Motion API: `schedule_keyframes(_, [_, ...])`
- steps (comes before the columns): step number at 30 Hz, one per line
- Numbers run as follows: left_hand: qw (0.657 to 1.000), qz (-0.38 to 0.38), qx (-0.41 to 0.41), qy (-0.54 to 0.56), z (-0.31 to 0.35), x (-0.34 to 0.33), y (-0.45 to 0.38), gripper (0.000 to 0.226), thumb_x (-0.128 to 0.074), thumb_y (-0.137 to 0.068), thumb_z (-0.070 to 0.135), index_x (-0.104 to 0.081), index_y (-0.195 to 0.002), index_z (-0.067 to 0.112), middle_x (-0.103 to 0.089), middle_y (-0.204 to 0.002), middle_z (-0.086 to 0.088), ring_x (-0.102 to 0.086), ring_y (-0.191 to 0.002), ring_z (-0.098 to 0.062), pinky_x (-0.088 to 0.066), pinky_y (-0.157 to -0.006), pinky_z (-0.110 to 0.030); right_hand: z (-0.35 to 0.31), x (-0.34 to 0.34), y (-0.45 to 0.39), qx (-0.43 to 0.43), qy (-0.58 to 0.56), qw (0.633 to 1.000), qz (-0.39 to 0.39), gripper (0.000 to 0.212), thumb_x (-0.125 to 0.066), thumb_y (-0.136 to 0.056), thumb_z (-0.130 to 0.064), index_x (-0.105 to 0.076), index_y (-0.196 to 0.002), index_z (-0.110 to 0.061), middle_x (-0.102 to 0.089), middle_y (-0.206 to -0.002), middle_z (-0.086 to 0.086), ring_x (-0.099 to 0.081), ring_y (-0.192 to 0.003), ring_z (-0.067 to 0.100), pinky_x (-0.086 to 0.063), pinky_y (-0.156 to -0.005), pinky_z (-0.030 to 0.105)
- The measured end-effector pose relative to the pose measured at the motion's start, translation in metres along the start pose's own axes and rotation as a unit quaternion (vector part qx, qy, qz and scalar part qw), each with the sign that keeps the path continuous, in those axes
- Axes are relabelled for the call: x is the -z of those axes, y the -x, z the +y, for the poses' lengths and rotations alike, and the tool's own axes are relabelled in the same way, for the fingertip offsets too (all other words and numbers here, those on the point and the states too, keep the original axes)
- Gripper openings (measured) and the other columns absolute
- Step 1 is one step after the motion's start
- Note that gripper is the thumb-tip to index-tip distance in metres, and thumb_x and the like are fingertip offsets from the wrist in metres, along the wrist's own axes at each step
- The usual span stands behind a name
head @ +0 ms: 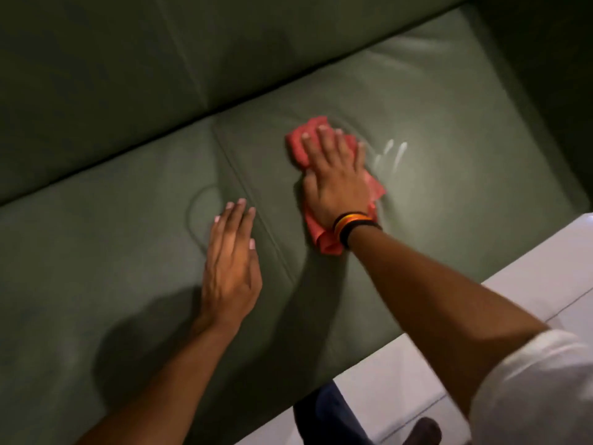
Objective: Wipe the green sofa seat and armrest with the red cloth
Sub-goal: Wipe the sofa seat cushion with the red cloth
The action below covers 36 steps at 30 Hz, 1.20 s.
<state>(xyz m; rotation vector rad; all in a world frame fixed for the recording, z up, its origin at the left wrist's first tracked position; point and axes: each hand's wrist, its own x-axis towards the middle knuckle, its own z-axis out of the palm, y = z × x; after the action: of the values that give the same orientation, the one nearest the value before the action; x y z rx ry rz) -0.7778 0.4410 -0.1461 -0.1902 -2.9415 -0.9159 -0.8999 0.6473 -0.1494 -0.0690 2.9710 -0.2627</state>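
Right hand [333,178], fingers flat, presses red cloth [296,146] on green sofa seat [449,155]; left hand [231,268] rests flat, holding nothing. Step judged: seat wipe. Next: sweep toward wet streaks [394,152]; armrest pending.

- You are in a home-like room, most likely a sitting room.
- A wide green sofa [449,175] fills nearly all you see, covered in a smooth, leather-like material with a soft sheen.
- Its two seat cushions [96,268] meet at a stitched seam [256,220], and a padded backrest [128,59] rises behind them.
- Past the sofa's front edge lies a pale floor [545,268] with thin joint lines, like tiles.
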Motion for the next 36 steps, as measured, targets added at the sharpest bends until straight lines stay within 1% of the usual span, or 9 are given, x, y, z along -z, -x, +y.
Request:
schedule_keyframes(5, [0.999, 0.002, -0.037, -0.007, 0.063, -0.068, -0.090, 0.049, -0.038, -0.106, 0.007, -0.044, -0.154, 0.001, -0.041, -0.165, -0.016, -0.034, -0.157, -0.031, -0.025, -0.130, -0.050, 0.175, 0.028, 0.034, -0.275, -0.044, 0.959, 0.053, 0.066, -0.030, -0.094, -0.039, -0.025, -0.159, -0.028, -0.021, -0.170, 0.008, -0.016, -0.158, 0.033, -0.008, -0.125, 0.065])
schedule_keyframes(8, [0.998, 0.015, -0.020, -0.053, 0.081, -0.097, -0.122, 0.053, -0.039, -0.103, 0.008, -0.043, -0.155, 0.003, -0.040, -0.166, -0.015, -0.034, -0.157, -0.030, -0.027, -0.129, -0.052, 0.176, 0.025, 0.090, -0.352, -0.040, 0.932, 0.074, 0.065, -0.030, -0.097, -0.037, -0.022, -0.160, -0.025, -0.019, -0.170, 0.009, -0.018, -0.157, 0.036, -0.013, -0.124, 0.064])
schedule_keyframes(13, [0.995, 0.004, -0.018, -0.102, 0.078, -0.107, -0.126, 0.055, -0.038, -0.101, 0.010, -0.040, -0.156, 0.004, -0.038, -0.167, -0.014, -0.031, -0.158, -0.030, -0.023, -0.131, -0.052, 0.085, 0.013, 0.070, -0.070, -0.045, 0.997, -0.008, 0.072, -0.044, -0.090, -0.038, -0.027, -0.159, -0.027, -0.021, -0.170, 0.007, -0.016, -0.158, 0.036, -0.014, -0.125, 0.061])
schedule_keyframes(17, [0.993, 0.003, -0.026, -0.117, 0.078, -0.111, -0.127, 0.055, -0.038, -0.101, 0.011, -0.041, -0.155, 0.001, -0.040, -0.165, -0.017, -0.033, -0.156, -0.034, -0.022, -0.131, -0.052, 0.127, 0.026, -0.032, 0.075, -0.046, 0.996, 0.006, 0.068, -0.045, -0.090, -0.039, -0.034, -0.156, -0.029, -0.028, -0.168, 0.003, -0.022, -0.157, 0.030, -0.014, -0.126, 0.058])
schedule_keyframes(21, [0.993, -0.013, -0.003, -0.117, 0.079, -0.111, -0.130, 0.059, -0.042, -0.096, 0.011, -0.042, -0.153, 0.000, -0.040, -0.164, -0.019, -0.033, -0.155, -0.037, -0.021, -0.131, -0.052, 0.233, 0.044, -0.045, -0.213, -0.056, 0.974, 0.060, 0.065, -0.039, -0.094, -0.038, -0.029, -0.158, -0.031, -0.024, -0.170, 0.004, -0.020, -0.157, 0.030, -0.013, -0.127, 0.059])
schedule_keyframes(24, [0.992, -0.018, 0.013, -0.125, 0.081, -0.113, -0.131, 0.058, -0.039, -0.097, 0.015, -0.042, -0.153, 0.000, -0.040, -0.164, -0.019, -0.032, -0.155, -0.037, -0.021, -0.130, -0.053, 0.239, 0.049, 0.001, -0.322, -0.057, 0.942, 0.072, 0.064, -0.038, -0.098, -0.036, -0.022, -0.160, -0.027, -0.017, -0.171, 0.006, -0.014, -0.158, 0.032, -0.011, -0.127, 0.059])
schedule_keyframes(28, [0.989, -0.023, 0.014, -0.142, 0.078, -0.116, -0.131, 0.057, -0.037, -0.098, 0.021, -0.043, -0.151, -0.001, -0.040, -0.163, -0.020, -0.032, -0.155, -0.038, -0.018, -0.130, -0.049, 0.137, 0.030, 0.005, -0.076, -0.051, 0.996, 0.005, 0.075, -0.051, -0.087, -0.037, -0.028, -0.158, -0.027, -0.022, -0.170, 0.006, -0.018, -0.157, 0.035, -0.015, -0.126, 0.060])
schedule_keyframes(32, [0.990, -0.015, 0.010, -0.141, 0.073, -0.120, -0.130, 0.054, -0.039, -0.098, 0.021, -0.046, -0.146, -0.002, -0.045, -0.158, -0.024, -0.035, -0.151, -0.041, -0.021, -0.128, -0.052, 0.085, 0.024, -0.085, 0.205, -0.048, 0.977, -0.041, 0.064, -0.046, -0.089, -0.043, -0.041, -0.152, -0.030, -0.034, -0.166, 0.002, -0.025, -0.155, 0.031, -0.013, -0.126, 0.058])
schedule_keyframes(36, [0.991, -0.021, 0.004, -0.135, 0.075, -0.118, -0.131, 0.057, -0.038, -0.097, 0.022, -0.045, -0.150, 0.000, -0.040, -0.162, -0.018, -0.033, -0.154, -0.038, -0.017, -0.130, -0.049, 0.144, 0.043, -0.150, 0.073, -0.056, 0.996, 0.008, 0.067, -0.050, -0.085, -0.037, -0.044, -0.151, -0.030, -0.040, -0.163, 0.004, -0.032, -0.153, 0.031, -0.013, -0.125, 0.060])
